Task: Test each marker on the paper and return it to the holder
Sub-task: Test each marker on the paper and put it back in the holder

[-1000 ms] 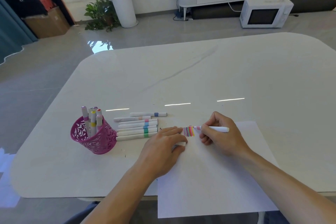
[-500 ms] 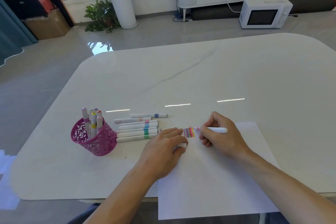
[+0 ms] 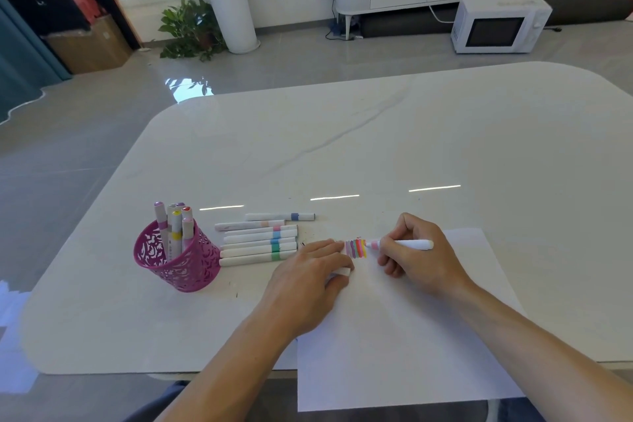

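Six loose markers (image 3: 258, 239), two hands (image 3: 310, 279)

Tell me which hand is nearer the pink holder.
Left. The left hand rests on the paper's edge, just right of the pink holder and loose markers; the right hand is farther right, holding a marker.

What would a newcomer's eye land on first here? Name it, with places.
First, the magenta cut-out holder at the table's left, markers standing in it, with a row of loose markers lying just to its right. Next, the little band of coloured test strokes at the top left corner of the paper, where the right hand presses a pink marker and the left hand steadies the sheet.
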